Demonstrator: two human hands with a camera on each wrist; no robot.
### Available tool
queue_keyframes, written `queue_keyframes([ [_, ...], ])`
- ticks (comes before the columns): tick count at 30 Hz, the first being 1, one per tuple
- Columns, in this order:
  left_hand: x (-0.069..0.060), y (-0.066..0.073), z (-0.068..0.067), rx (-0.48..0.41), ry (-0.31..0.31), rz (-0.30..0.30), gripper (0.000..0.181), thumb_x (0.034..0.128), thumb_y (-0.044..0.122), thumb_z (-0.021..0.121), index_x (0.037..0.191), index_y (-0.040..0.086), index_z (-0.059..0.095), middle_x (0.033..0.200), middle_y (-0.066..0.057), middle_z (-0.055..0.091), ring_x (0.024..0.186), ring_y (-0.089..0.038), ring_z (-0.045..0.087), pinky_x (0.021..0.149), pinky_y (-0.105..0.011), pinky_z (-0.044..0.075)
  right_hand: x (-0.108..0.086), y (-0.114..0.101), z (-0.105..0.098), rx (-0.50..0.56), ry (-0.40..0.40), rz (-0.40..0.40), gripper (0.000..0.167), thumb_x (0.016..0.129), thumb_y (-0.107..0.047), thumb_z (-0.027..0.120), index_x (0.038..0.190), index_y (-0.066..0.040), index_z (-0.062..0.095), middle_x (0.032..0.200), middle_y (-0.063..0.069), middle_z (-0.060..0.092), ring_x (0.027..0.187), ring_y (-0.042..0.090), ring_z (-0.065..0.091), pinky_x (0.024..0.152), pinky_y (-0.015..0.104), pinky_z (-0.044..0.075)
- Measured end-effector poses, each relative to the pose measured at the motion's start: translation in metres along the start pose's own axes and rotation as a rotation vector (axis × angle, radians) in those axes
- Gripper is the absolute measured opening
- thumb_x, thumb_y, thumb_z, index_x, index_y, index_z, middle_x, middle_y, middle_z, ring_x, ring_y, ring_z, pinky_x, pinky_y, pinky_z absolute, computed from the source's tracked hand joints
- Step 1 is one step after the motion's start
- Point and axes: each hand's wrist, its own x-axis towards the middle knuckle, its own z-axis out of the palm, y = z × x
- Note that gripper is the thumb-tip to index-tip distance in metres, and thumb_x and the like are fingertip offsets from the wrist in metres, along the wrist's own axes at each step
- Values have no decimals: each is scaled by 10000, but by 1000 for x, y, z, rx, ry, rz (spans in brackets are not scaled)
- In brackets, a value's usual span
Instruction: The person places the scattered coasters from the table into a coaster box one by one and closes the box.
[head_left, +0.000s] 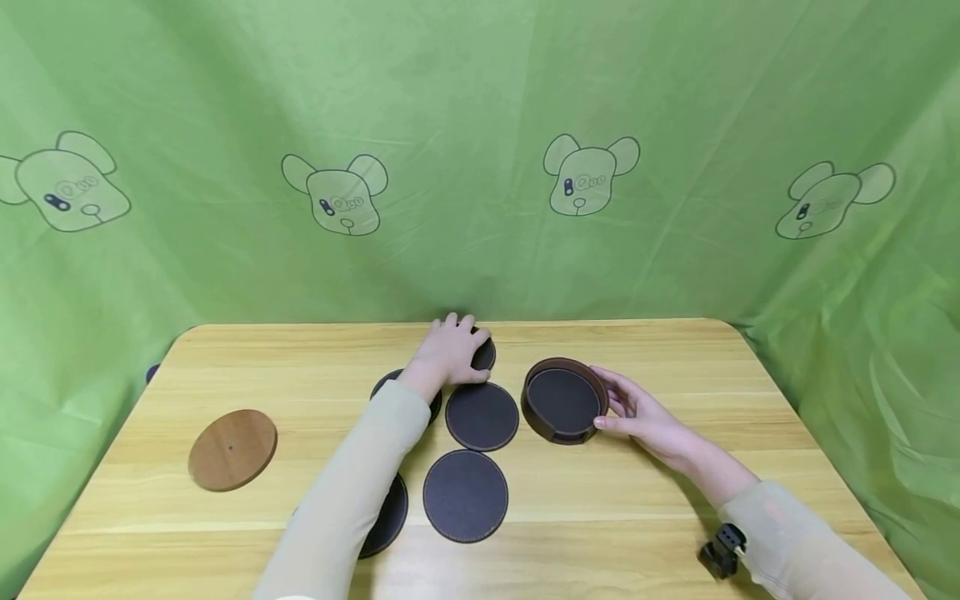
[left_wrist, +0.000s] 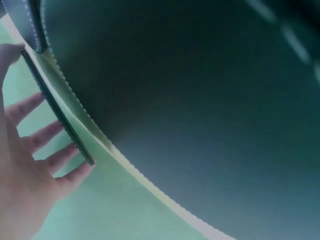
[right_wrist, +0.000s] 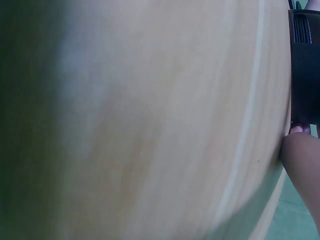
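Under the left hand: a thin, round, dark coaster.

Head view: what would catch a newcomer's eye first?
Probably the green backdrop with its cartoon animal heads, rising behind the table. Next, dark round coasters spread mid-table, the left hand grasping the farthest coaster. To their right, the right hand holds a brown round holder.
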Motion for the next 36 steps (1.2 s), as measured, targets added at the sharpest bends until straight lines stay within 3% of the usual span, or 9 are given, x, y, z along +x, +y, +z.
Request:
queue_keyframes([
  [7,-2,6,-8,34,72,70,713,928,636,635,1534,281,514,1510,-93,498,1368,-357,485,1083,-545,450,1,1,0,5,-5,-7,885,969,-12,704,1676,16,173,1605,85,379,1316,-146,483,1080,46,372],
  [14,-6,19,-18,73,134,157,718,941,633,612,1559,288,492,1532,-75,479,1376,-338,472,1095,-543,437,1,3,0,2,-6,-16,879,971,-10,700,1673,24,172,1551,-23,419,1317,-139,486,1082,47,368],
  [18,-8,27,-24,85,159,205,714,946,639,608,1559,292,493,1535,-76,481,1385,-337,472,1097,-543,435,1,3,0,-2,-10,-11,881,974,-11,697,1675,23,165,1610,102,384,1316,-146,483,1080,49,370],
  [23,-9,38,-28,103,177,263,729,940,654,596,1563,293,489,1527,-73,486,1374,-329,482,1093,-526,443,2,1,-2,-9,-19,0,889,977,-26,700,1683,4,160,1694,292,212,1319,-156,443,1078,36,354],
  [36,-5,67,-28,78,183,377,718,940,639,604,1563,300,489,1504,-35,509,1363,-284,486,1135,-489,436,2,3,-2,-7,-37,-13,887,980,-24,693,1685,-1,155,1716,301,178,1331,-130,438,1086,40,351],
])
